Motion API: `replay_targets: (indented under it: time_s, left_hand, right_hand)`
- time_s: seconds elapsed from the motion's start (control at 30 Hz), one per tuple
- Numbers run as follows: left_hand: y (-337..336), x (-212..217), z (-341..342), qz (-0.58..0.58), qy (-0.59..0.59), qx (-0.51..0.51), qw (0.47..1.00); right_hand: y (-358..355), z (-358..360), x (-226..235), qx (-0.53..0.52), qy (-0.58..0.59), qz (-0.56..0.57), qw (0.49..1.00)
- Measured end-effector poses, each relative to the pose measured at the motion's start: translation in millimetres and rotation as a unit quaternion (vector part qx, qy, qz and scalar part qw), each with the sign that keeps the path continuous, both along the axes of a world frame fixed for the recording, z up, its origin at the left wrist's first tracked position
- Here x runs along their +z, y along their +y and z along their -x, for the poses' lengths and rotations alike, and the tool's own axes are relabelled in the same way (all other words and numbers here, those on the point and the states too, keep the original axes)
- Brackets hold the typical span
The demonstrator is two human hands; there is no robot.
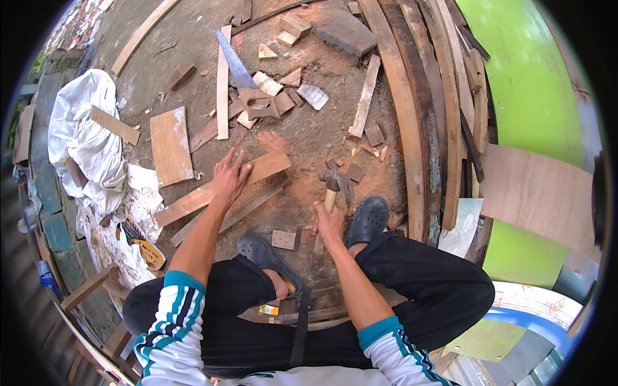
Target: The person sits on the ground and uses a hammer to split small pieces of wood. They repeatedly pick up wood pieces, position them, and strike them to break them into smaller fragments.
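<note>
Hammer upright in R hand, fist closed round handle, head just above ground by R clog. L hand open, fingers spread, pressing plank. Handsaw lies well beyond, among offcuts.

I see bare dirt ground dusted with reddish sawdust. Beyond my hands lies a handsaw among wood offcuts. A flat board lies left of my left hand; curved planks lie right of my right hand.
</note>
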State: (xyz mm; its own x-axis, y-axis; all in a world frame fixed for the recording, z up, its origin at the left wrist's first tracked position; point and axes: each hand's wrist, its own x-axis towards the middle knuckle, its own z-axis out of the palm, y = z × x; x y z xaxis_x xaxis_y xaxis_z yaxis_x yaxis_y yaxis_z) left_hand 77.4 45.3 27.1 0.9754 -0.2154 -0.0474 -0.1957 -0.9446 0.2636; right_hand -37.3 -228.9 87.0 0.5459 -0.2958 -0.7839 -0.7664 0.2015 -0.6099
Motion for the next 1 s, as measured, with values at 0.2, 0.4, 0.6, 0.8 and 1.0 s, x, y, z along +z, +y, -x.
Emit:
replay_targets:
  time_s: [0.2,0.4,0.6,0.8,1.0]
  left_hand:
    - [-23,-4,-2,0.0,0.105,0.094,0.99]
    - [-15,-17,7,0.022,0.011,0.111,0.994]
    - [-18,-9,3,0.016,-0.009,0.1,0.995]
    - [-17,-10,1,0.026,-0.015,0.108,0.994]
    - [-17,-3,-1,0.018,0.027,0.105,0.994]
  right_hand:
    - [-1,-19,10,0.131,0.006,0.126,0.983]
    - [15,-70,54,0.215,-0.051,0.214,0.952]
    - [34,-73,28,0.175,-0.192,0.27,0.927]
    - [27,-90,24,0.188,0.054,0.186,0.963]
    - [36,-79,35,0.158,-0.107,0.243,0.951]
